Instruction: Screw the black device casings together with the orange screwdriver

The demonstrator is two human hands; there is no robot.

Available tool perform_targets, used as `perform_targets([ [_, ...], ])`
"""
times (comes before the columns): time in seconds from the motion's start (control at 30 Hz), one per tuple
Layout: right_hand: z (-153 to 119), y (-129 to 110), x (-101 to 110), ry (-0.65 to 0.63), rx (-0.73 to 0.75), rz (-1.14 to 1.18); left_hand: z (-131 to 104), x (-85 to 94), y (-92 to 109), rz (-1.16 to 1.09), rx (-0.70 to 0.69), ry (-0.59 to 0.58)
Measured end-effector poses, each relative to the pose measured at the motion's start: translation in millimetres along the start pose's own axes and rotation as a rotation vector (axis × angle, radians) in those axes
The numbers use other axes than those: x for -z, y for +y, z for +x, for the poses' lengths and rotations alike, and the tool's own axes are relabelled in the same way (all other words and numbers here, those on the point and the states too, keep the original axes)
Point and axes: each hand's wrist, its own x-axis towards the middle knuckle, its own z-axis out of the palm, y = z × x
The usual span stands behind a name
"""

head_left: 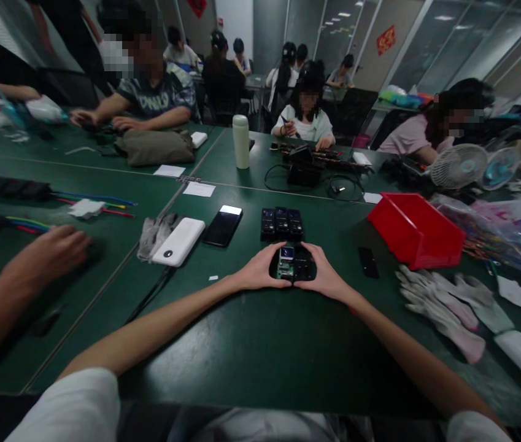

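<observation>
Two bare hands meet over a green tabletop (242,344), curved thumb to finger around small electronic units: the left hand (262,268) curls at a unit with an exposed green circuit board (285,264), the right hand (324,273) around the black unit (305,265) just beside it. Whether the fingertips press on either cannot be told. To the left, a co-worker's hand (60,248) rests near colored wires. Just beyond the person's hands stands a row of three black modules (281,222), with a black phone (224,226) to its left and, farther left, a white power bank (178,242) touching gray gloves (153,236). On the right lie a flat black piece (368,263), white work gloves (444,304) and a red bin (414,230). Farther off, a pale green bottle (241,142) stands upright left of a tangle of black cables (315,169), and people sit working at tables in the background.
</observation>
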Motion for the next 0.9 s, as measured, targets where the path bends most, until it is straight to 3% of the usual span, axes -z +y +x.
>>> perform_targets([
  [0.17,1,1,5,0.021,-0.031,0.034,0,0.0,0,0.031,0.022,-0.007],
  [0.43,3,-5,10,0.168,-0.093,0.204,-2,0.1,-2,0.055,0.046,-0.02],
  [0.9,-3,-39,-13,0.126,0.068,0.151,-1,-4.0,-11,0.03,0.017,0.008],
])
